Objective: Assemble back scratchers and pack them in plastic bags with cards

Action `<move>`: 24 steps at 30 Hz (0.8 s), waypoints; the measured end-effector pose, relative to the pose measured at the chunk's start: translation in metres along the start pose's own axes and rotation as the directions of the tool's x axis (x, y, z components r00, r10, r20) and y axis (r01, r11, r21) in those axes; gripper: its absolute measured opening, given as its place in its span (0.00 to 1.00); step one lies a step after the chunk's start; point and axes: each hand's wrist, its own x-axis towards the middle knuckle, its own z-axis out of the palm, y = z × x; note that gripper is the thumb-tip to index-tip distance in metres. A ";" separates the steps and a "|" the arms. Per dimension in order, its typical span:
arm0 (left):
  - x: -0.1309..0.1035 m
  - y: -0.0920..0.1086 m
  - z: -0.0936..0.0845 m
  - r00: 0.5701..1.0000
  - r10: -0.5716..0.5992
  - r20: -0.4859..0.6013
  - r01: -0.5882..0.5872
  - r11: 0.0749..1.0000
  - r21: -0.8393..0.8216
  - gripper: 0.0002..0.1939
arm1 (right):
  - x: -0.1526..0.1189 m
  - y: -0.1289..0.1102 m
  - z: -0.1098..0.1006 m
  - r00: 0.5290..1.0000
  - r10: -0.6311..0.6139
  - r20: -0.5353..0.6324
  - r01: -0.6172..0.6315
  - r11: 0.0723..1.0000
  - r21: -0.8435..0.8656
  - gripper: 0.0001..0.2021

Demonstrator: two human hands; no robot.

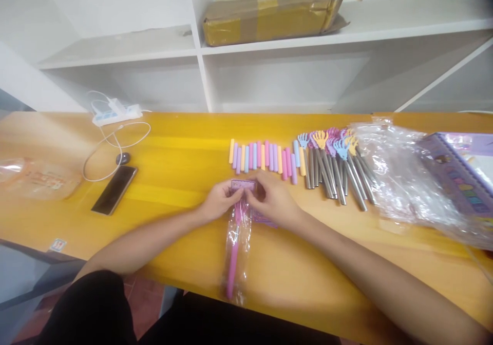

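- White shelving [200, 73] stands along the back, its open compartments spanning the width of the view.
- Yellow-toned wood forms the bench [177, 139], which runs in front of the shelving from one side to the other.
- Brown cardboard makes up a long taped carton [269, 21] on the upper shelf, its right end crumpled.
- Clear plastic bags [408, 175] lie heaped on the right part of the bench, against a purple box [450, 165] near the edge of view.
- Scratchers [328, 175] with bare metal shafts lie bunched left of that heap, their little hand-shaped heads in blue, orange, pink and purple pointing toward the shelving.
- A clear sleeve [245, 252] hangs down toward the person from both hands, near the middle of the bench's front; inside it is a pink scratcher [233, 265], head uppermost.
- Coloured tubes [265, 156] form a side-by-side row beyond the hands, reaching up to the bunched scratchers.
- The left hand [219, 199] and the right hand [275, 199] are both grasping, thumbs and fingers pinching a purple card [244, 184] at the sleeve's top end.
- A white power strip [117, 115], a dark phone [114, 190] and a small black rounded object [123, 158] sit on the left.
- One small sticker [58, 245] marks the bench's front left edge.
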 end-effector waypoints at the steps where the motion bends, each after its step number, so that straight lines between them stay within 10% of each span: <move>1: -0.001 0.000 0.000 1.000 0.006 -0.003 -0.006 1.000 0.012 0.26 | 0.000 0.000 0.002 1.000 0.013 -0.008 -0.013 1.000 0.006 0.08; 24: -0.003 0.003 0.002 0.998 0.044 -0.047 -0.039 0.995 0.096 0.21 | -0.003 0.001 0.006 0.998 0.028 -0.060 -0.024 0.998 0.061 0.10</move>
